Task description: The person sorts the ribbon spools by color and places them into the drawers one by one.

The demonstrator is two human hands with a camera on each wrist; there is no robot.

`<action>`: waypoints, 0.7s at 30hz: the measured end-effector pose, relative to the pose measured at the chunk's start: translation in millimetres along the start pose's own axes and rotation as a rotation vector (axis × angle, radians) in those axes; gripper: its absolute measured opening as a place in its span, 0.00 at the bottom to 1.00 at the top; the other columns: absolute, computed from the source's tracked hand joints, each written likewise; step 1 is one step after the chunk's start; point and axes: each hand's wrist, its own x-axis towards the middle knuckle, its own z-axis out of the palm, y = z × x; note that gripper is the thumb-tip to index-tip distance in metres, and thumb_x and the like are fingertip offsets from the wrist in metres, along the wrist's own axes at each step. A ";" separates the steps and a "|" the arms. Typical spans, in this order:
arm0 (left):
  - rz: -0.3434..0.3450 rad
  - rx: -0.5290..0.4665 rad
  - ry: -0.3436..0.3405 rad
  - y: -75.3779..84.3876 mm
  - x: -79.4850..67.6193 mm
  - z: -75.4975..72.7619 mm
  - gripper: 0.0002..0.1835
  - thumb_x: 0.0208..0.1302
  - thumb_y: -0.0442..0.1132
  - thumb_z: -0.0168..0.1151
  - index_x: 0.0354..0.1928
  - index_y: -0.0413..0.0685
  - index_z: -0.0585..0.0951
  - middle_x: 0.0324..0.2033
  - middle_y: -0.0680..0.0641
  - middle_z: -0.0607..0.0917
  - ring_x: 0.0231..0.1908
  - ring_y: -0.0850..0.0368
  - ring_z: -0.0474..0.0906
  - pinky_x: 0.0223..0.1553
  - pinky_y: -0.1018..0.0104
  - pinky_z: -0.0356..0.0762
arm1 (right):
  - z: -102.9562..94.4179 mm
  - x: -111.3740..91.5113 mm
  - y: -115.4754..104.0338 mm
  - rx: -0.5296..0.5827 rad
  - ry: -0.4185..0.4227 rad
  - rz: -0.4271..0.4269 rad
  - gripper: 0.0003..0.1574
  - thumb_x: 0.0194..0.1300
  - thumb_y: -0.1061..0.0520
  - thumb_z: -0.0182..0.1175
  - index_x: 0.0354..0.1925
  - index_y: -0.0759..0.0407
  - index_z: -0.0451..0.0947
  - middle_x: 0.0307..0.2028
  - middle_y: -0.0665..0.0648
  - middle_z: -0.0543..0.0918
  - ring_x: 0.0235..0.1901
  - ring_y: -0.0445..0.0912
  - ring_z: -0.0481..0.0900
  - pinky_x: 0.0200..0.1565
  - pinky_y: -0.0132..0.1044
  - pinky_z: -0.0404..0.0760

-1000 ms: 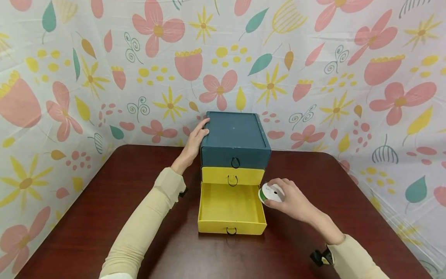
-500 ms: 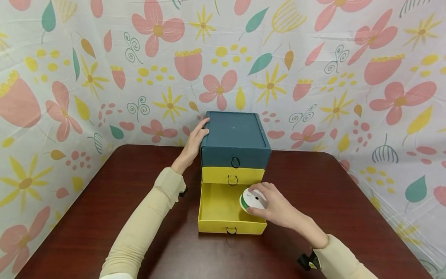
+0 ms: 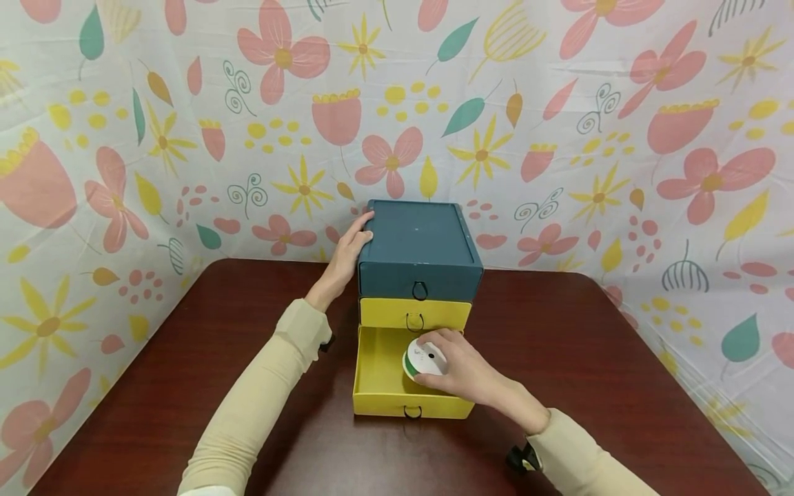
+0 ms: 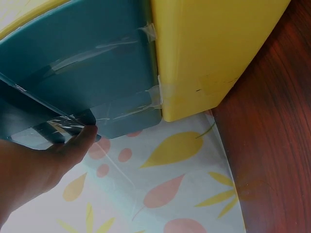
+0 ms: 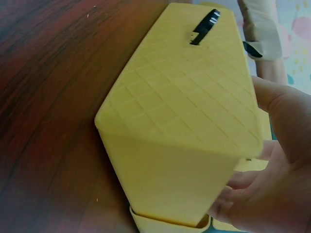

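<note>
A small drawer cabinet has a dark blue top unit (image 3: 415, 234) over yellow ones. Its lowest yellow drawer (image 3: 381, 405) is pulled out. My right hand (image 3: 462, 368) reaches over that drawer's right side, pinching a white spool (image 3: 422, 358) of green ribbon between thumb and fingers, above the drawer's floor. In the right wrist view the drawer's front (image 5: 180, 92) hides the spool, and my right hand (image 5: 286, 145) shows beside it. My left hand (image 3: 347, 255) rests with extended fingers against the blue unit's left side; the left wrist view shows my left hand (image 4: 48, 167) touching it.
The middle yellow drawer (image 3: 384, 313) is pushed in and has a black ring pull. Everything stands on a dark red-brown wooden table (image 3: 558, 331). Behind it hangs a flower-patterned cloth (image 3: 533, 83), close to the cabinet's back.
My right hand has carried the ribbon spool leftward, from beside the open drawer's right wall to over its middle. My left hand has stayed on the blue unit.
</note>
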 end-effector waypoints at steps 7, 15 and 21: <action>0.002 0.011 -0.002 1.4 -1.3 0.0 0.30 0.75 0.45 0.39 0.76 0.52 0.52 0.77 0.48 0.46 0.76 0.47 0.45 0.73 0.45 0.48 | 11.7 10.7 0.2 0.003 -0.055 -0.011 0.32 0.54 0.44 0.71 0.56 0.51 0.76 0.51 0.54 0.79 0.43 0.44 0.73 0.38 0.33 0.75; 0.002 0.006 0.004 -13.6 8.5 -2.4 0.30 0.75 0.46 0.39 0.76 0.56 0.53 0.77 0.49 0.47 0.76 0.48 0.46 0.73 0.44 0.48 | 21.2 21.5 2.5 -0.001 -0.078 -0.040 0.34 0.54 0.46 0.71 0.57 0.54 0.76 0.50 0.56 0.80 0.44 0.46 0.75 0.38 0.35 0.75; 0.013 0.027 0.028 -29.5 15.1 -3.2 0.29 0.74 0.51 0.39 0.75 0.63 0.54 0.77 0.54 0.47 0.76 0.51 0.45 0.73 0.44 0.47 | 25.1 25.3 4.5 0.009 -0.111 -0.028 0.36 0.56 0.45 0.70 0.59 0.56 0.74 0.52 0.58 0.79 0.45 0.48 0.75 0.41 0.41 0.74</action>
